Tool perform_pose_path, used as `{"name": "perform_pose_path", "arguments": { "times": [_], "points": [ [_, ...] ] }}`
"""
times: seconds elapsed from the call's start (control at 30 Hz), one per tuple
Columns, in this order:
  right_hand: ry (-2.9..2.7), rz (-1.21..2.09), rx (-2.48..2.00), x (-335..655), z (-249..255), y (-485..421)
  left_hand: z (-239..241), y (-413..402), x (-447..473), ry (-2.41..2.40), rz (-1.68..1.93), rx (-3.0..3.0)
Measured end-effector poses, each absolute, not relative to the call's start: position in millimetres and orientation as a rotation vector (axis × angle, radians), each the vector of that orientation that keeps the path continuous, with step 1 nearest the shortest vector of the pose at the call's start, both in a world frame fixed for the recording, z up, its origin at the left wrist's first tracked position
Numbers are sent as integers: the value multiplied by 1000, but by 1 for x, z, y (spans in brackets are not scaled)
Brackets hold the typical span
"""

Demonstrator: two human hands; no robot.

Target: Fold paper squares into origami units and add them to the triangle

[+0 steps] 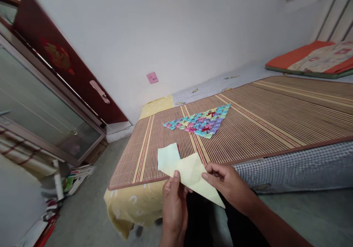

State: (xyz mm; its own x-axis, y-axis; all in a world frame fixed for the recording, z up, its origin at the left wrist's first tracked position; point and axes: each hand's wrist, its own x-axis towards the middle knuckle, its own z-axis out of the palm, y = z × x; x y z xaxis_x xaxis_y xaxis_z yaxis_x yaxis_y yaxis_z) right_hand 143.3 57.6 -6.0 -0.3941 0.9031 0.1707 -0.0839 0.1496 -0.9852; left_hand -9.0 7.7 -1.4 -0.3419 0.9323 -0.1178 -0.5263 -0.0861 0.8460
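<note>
While the left hand (174, 206) pinches the near edge of a pale yellow sheet (193, 171), thumb on top, the right hand (227, 184) has its right edge between thumb and curled fingers. Sheet sits between both hands, near the bed's edge, one corner pointing back toward the person. Just past the left thumb: pale green paper (167, 158) on the striped mat (256, 111), partly covered by the yellow one from my angle; can't tell if they touch. Further out, ahead of both hands: multicolored folded-paper triangle (199, 122), flat on the mat. Well off to the right hand's side, orange bedding (306, 57). Beyond everything, pink note (152, 78) on the wall (193, 30).
</note>
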Motion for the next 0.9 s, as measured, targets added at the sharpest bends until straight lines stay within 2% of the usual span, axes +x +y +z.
{"name": "perform_pose_path", "arguments": {
  "times": [0.13, 0.27, 0.43, 0.7, 0.9],
  "points": [
    [-1401, 1496, -775, 143, -5, 61, -1, 6, -9, 1058, 1592, 684],
    [-1329, 1415, -808, 144, -5, 64, -2, 3, -9, 1102, 1606, 763],
    [-1329, 1385, -782, 144, -5, 62, -6, 2, -7, 1166, 1424, 872],
    [-1837, 944, -671, 171, -2, 59, 5, 10, -11, 1217, 1582, 653],
    [-1700, 1086, -779, 171, -6, 49, -1, 16, -13, 1187, 1712, 480]
  ]
}}
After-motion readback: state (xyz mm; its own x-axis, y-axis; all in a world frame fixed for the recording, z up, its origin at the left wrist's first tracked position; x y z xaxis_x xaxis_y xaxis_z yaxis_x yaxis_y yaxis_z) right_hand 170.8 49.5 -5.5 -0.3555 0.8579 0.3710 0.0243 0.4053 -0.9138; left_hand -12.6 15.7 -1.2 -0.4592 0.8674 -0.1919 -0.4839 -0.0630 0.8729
